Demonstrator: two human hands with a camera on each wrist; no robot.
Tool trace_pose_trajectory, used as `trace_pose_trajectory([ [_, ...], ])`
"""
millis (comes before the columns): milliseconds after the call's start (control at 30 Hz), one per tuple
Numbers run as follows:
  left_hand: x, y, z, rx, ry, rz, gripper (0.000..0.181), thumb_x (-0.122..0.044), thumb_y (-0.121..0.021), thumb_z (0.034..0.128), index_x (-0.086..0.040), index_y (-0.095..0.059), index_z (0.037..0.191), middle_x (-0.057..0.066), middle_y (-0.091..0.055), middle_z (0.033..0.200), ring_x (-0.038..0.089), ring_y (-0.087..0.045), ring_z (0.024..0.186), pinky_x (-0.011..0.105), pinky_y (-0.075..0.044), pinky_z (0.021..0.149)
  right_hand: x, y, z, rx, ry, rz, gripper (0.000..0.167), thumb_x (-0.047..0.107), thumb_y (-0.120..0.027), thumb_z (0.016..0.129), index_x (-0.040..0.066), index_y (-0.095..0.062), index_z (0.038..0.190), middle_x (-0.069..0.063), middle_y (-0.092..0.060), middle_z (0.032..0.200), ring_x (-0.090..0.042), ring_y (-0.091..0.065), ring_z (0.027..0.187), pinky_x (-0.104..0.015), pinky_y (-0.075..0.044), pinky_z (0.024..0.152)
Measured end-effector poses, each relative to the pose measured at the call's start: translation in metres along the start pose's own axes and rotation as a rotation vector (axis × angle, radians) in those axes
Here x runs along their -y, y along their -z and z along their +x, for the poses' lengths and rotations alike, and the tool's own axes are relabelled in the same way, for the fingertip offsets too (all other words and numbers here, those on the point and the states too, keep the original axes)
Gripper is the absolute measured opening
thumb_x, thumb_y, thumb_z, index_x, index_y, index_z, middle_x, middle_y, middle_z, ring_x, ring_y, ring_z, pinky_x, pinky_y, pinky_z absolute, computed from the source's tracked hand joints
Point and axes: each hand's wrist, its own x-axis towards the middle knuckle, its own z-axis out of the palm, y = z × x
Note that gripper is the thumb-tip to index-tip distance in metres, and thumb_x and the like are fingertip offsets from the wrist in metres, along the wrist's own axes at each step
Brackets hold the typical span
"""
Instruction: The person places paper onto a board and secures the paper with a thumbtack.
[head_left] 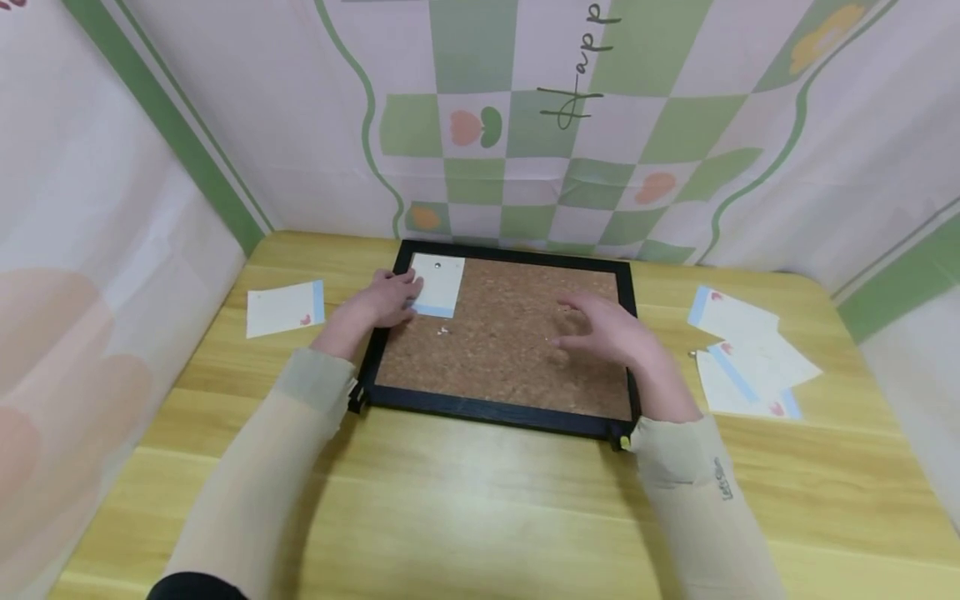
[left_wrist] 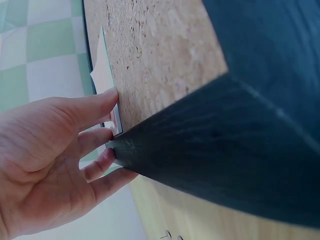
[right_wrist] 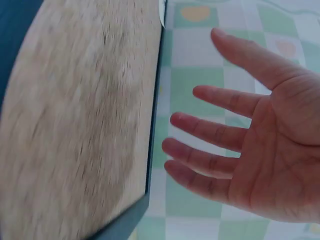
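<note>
A cork board [head_left: 502, 358] in a black frame [head_left: 487, 410] lies on the wooden table. A white card [head_left: 441, 283] with a blue strip sits at its far left corner, with a silver pushpin [head_left: 437, 266] near the card's top. My left hand [head_left: 392, 300] rests at that corner. In the left wrist view its thumb [left_wrist: 107, 100] touches the card [left_wrist: 103, 72], and other fingertips touch the frame's outer edge. My right hand [head_left: 609, 329] hovers over the right part of the cork, fingers spread and holding nothing.
Another white card [head_left: 281, 308] lies on the table left of the board. Several overlapping cards [head_left: 750, 354] lie to the right, with a small pin [head_left: 692, 355] beside them. Small clear bits [head_left: 443, 331] are on the cork. A patterned curtain [head_left: 540, 125] hangs behind the board.
</note>
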Motion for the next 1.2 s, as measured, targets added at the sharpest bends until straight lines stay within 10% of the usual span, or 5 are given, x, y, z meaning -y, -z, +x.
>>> trace_pose_trajectory([
  [367,0.001,-0.003,-0.001,-0.004,0.013,-0.077,0.064,-0.025,-0.044,0.1076,-0.003,-0.013,0.159,0.021,-0.009,0.167,0.033,-0.022,0.154,0.052,-0.009,0.127,-0.032,-0.002,-0.036,-0.032,-0.048,-0.021,0.078,0.031,-0.074,0.091,0.003,-0.036,0.153,-0.034,-0.030,0.155,-0.053,-0.031,0.140,-0.067,-0.031,0.112],
  [1200,0.000,-0.014,-0.012,-0.200,0.008,-0.255,0.052,-0.018,-0.049,0.1056,-0.005,-0.035,0.154,0.022,-0.023,0.164,0.041,-0.023,0.152,0.054,-0.025,0.123,-0.065,-0.009,-0.043,0.007,-0.136,-0.014,0.086,0.036,-0.077,0.086,-0.007,-0.036,0.149,-0.041,-0.019,0.154,-0.057,-0.027,0.138,-0.069,-0.034,0.108],
])
